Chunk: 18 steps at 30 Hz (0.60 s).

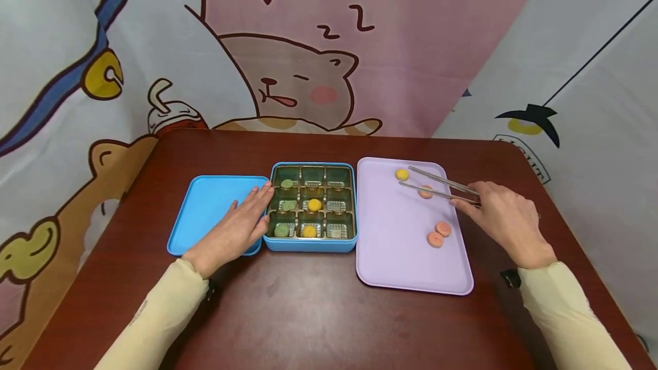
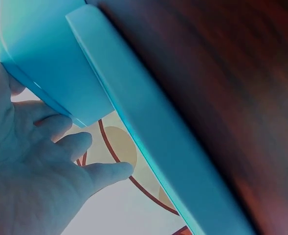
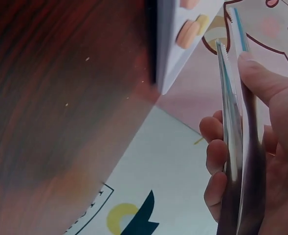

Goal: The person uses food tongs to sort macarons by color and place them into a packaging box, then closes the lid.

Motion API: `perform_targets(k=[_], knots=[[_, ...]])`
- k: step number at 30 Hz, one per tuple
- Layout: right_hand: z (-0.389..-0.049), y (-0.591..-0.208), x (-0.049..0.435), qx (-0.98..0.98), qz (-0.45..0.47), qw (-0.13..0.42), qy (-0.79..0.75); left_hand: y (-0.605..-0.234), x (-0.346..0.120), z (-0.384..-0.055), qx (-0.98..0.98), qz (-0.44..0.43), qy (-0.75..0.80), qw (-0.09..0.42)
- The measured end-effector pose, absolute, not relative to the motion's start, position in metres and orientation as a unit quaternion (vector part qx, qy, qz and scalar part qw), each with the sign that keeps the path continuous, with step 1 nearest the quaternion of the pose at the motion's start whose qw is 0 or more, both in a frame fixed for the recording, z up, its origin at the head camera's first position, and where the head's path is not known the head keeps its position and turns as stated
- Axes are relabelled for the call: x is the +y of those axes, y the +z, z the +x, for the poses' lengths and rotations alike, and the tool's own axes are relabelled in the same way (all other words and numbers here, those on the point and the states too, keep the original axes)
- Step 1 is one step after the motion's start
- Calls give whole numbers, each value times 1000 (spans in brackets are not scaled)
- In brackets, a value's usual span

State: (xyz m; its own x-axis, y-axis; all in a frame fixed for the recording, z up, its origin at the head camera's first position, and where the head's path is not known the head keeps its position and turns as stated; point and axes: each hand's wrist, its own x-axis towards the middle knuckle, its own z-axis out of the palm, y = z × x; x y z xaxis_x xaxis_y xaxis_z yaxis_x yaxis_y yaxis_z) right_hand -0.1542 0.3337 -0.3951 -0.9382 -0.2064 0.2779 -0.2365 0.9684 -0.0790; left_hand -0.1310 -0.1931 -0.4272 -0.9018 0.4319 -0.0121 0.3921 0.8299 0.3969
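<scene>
Tongs (image 1: 462,188) gripped in right hand (image 1: 506,218), tips apart over tray (image 1: 396,256), just beside yellow ball (image 1: 402,175); three peach pieces (image 1: 435,239) also on tray; left hand (image 1: 236,226) above lid (image 1: 208,204), fingers extended, touching left side of box (image 1: 311,245); inside box, three green pieces (image 1: 288,205) fill left column, two yellow pieces (image 1: 315,205) in middle column

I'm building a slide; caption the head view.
Left hand touching the blue box, right hand holding metal tweezers over the lilac tray.
</scene>
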Motion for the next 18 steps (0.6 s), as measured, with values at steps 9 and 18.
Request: perform_targets(k=[9, 18], knots=[[-170, -400, 336, -988, 106, 102, 52, -427, -194, -130, 955, 218, 197, 43], [-178, -403, 335, -988, 114, 97, 40, -426, -194, -129, 955, 215, 199, 48]])
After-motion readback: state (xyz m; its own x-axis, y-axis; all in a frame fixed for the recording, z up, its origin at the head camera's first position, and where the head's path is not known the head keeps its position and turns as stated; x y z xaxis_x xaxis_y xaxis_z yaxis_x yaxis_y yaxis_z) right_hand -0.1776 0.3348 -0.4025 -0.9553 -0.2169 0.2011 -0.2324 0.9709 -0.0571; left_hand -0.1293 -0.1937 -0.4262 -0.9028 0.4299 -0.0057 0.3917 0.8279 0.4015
